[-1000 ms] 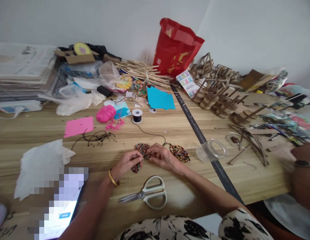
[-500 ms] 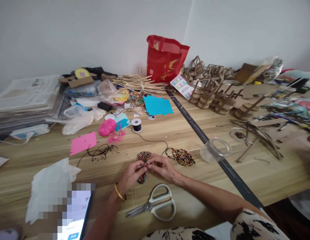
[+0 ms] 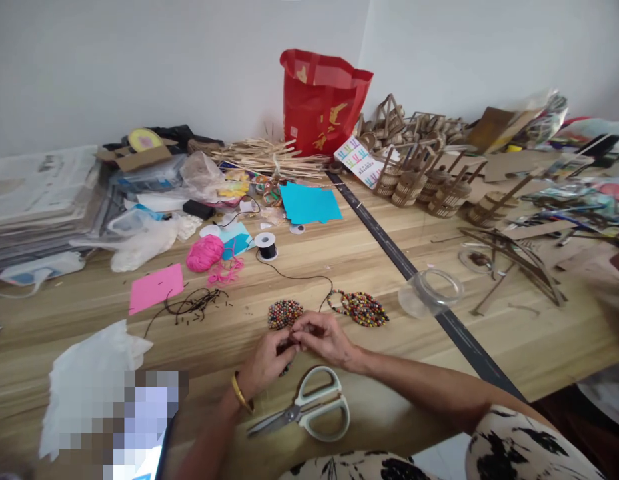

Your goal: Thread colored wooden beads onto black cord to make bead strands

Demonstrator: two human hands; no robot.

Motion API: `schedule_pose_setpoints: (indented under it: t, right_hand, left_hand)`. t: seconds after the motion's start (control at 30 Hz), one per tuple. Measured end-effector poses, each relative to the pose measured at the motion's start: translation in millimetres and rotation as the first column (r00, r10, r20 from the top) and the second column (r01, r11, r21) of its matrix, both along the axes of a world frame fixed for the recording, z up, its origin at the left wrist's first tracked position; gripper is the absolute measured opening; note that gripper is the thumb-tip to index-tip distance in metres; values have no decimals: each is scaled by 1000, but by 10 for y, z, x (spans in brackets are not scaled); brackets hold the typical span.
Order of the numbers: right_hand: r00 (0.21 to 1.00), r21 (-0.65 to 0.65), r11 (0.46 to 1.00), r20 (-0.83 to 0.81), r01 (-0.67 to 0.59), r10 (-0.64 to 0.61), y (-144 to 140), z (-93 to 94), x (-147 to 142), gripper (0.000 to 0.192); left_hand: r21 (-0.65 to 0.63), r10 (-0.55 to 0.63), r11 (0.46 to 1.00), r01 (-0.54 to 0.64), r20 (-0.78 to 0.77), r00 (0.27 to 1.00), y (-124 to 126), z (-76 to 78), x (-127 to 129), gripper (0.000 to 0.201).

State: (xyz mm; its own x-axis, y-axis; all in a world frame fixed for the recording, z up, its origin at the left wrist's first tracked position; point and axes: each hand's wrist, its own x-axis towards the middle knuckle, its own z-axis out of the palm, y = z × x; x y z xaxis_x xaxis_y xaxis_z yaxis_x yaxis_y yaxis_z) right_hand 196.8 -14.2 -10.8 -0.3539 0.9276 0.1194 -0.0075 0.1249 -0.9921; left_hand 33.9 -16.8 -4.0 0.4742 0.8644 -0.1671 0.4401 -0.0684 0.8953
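Observation:
My left hand (image 3: 263, 362), with a gold bangle at its wrist, is closed in a pinch. Its fingertips meet those of my right hand (image 3: 326, 341), which is pinched too. Between them is a thin black cord (image 3: 309, 277), mostly hidden by the fingers; it runs back to a white spool (image 3: 266, 247). A heap of multicoloured beads (image 3: 284, 313) lies just beyond the fingertips, and a bit of beaded strand shows beneath my left hand. Right of the hands rest coiled bead strings (image 3: 366, 310). White-handled scissors (image 3: 323, 408) lie nearest my body.
Cut black cord pieces (image 3: 194, 305), a pink card (image 3: 156, 287) and pink yarn (image 3: 204, 253) lie left. A phone (image 3: 144, 427) is front left. Clear tape (image 3: 439, 290) sits right. Behind stand a red bag (image 3: 322, 100) and small wooden buckets (image 3: 409, 187). Part of another person shows at the right edge.
The view has shifted slightly. My fingertips have drawn closer together, hiding more of the cord, and more of the bead heap shows beyond them.

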Motion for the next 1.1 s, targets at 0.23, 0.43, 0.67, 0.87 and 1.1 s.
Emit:
schedule_pose_setpoints:
  t: [0.23, 0.43, 0.67, 0.87, 1.1]
  right_hand:
    - [989, 102, 995, 145, -2, -13, 46, -76, 75, 11]
    - [970, 356, 933, 239, -59, -30, 38, -86, 223, 8]
    - [975, 324, 945, 220, -37, -37, 95, -141, 272, 7]
    - [985, 194, 981, 171, -7, -26, 142, -118, 267, 8]
    - [997, 34, 999, 82, -2, -1, 150, -152, 255, 12]
  left_hand:
    - [144, -70, 985, 96, -178, 982, -36, 102, 85, 15]
    - [209, -85, 968, 136, -235, 968, -51, 93, 76, 18]
    - [238, 45, 971, 8, -216, 975, -2, 44, -3, 18]
    - [183, 148, 975, -122, -136, 980, 59, 21, -104, 20]
    - [264, 206, 951, -159, -161, 965, 91, -2, -144, 14]
